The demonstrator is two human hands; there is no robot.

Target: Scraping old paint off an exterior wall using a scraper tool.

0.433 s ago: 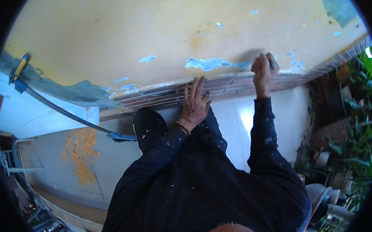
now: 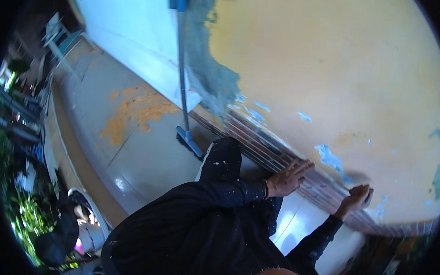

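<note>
While R hand point(image 2: 358, 197) clenches, blue patch point(image 2: 330, 159) slants twd it.

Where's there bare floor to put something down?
Bare tile floor lies between the orange flakes, the blue broom head and the tan curb. A smaller shiny patch sits between the right leg, right sleeve and brick strip. It's crowded along that strip, with the left hand over it and the right hand close by.

Brightish lt; glare on flr tiles point(image 2: 289, 216), soft shadow by R hand point(image 2: 358, 196), motion blur, rim dark & bent
</note>
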